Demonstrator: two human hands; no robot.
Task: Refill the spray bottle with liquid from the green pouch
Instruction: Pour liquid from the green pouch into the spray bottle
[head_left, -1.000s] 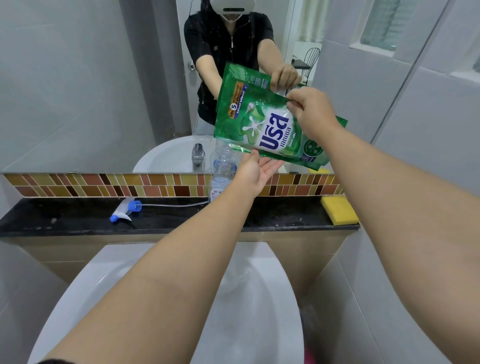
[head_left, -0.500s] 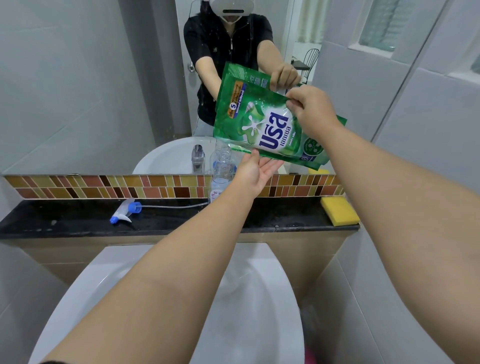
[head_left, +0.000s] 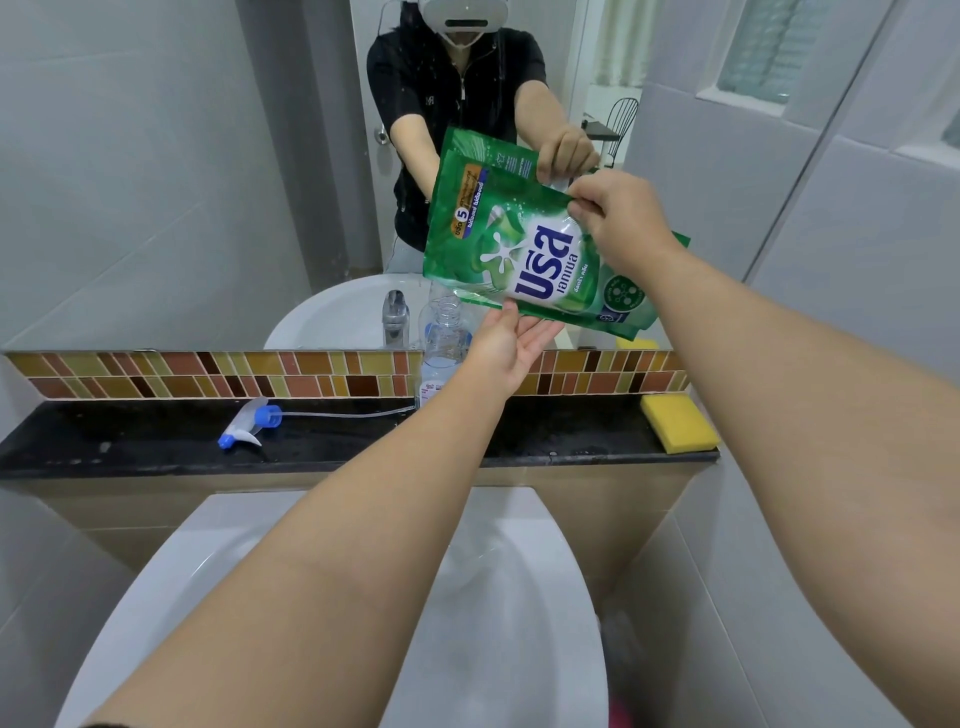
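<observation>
Green pouch (head_left: 524, 249), tilted above the spray bottle (head_left: 441, 343): right hand (head_left: 618, 218) pinches its top edge; left hand (head_left: 506, 348), open-palmed, supports beneath.

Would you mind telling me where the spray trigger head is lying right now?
In the head view, the spray trigger head lies on the black ledge at the left, below the mosaic tile strip, its dip tube pointing right toward the open clear bottle.
</observation>
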